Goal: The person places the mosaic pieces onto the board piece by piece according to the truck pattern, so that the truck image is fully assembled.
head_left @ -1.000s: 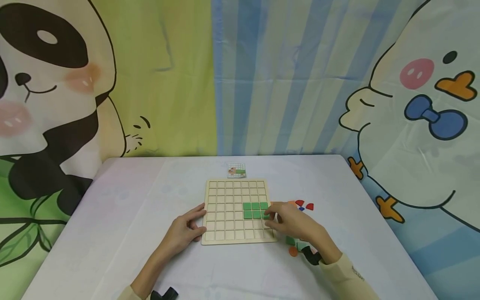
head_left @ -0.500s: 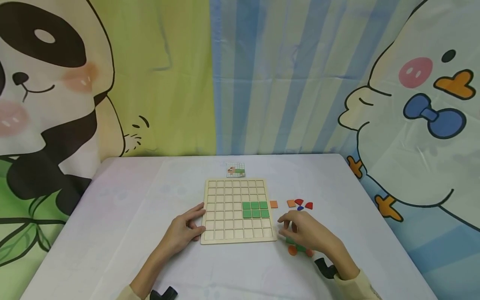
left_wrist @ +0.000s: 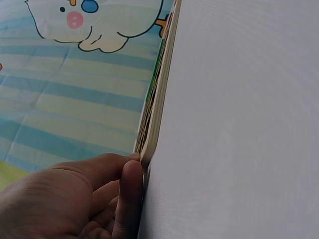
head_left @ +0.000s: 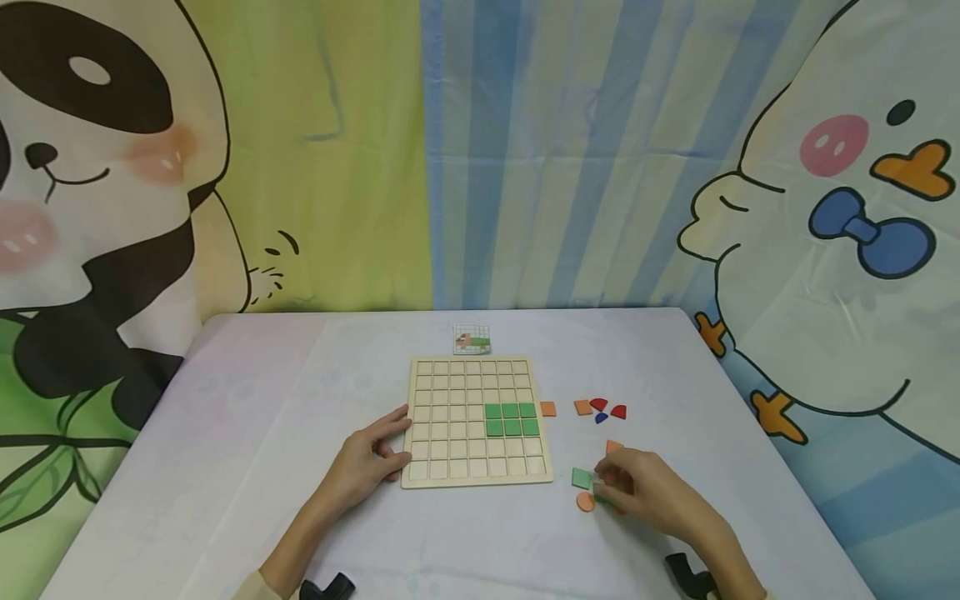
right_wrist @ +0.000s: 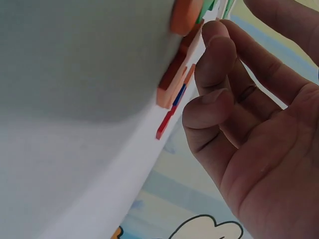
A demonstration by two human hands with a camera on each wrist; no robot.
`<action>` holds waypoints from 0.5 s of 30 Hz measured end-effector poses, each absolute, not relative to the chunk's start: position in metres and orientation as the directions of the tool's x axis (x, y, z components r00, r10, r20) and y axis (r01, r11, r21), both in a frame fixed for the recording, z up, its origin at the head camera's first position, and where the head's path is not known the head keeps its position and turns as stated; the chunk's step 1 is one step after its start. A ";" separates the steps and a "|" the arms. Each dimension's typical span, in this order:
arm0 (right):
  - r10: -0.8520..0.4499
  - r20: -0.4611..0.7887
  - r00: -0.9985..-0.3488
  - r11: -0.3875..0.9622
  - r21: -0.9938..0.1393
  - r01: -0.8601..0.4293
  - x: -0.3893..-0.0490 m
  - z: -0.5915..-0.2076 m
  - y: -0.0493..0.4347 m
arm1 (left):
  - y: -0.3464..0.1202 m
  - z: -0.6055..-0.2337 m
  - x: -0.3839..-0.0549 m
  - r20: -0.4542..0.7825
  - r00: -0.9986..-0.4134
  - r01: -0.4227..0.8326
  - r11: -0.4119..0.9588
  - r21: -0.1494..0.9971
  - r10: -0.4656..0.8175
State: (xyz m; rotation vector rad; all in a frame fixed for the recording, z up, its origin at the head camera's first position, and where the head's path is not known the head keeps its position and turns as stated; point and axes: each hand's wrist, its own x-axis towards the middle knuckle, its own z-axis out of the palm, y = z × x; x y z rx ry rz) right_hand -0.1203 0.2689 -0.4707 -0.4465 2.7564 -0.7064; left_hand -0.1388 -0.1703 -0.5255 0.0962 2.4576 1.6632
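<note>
A light wooden grid board (head_left: 450, 454) lies mid-table with a block of several green squares (head_left: 511, 419) in its right side. My left hand (head_left: 365, 457) rests at the board's left edge, index finger and thumb apart along it. In the left wrist view, the fingertips touch the edge of the board (left_wrist: 160, 99) near a corner. My right hand (head_left: 651, 490) is right of the board, fingers bent over loose tiles. Its fingertips are right at a green piece, beside a green square (head_left: 582, 477) and an orange disc (head_left: 585, 502). No piece shows between its fingers in the right wrist view.
A small picture card (head_left: 472, 340) lies behind the board. Orange squares (head_left: 583, 407), red pieces (head_left: 618, 412) and a blue piece (head_left: 602, 417) lie to the right. Another orange piece (head_left: 614, 447) is partly behind my right hand. A printed curtain (head_left: 570, 167) backs the table.
My right hand has left the green squares on the board and moved right and toward me, to the loose tiles. My left hand has stayed at the board's edge.
</note>
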 end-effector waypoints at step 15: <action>-0.243 -0.230 -0.942 0.874 -0.474 -0.110 -0.107 -0.476 0.277 | -0.171 -0.527 -0.139 -0.096 -0.983 -0.033 0.363 0.931 0.157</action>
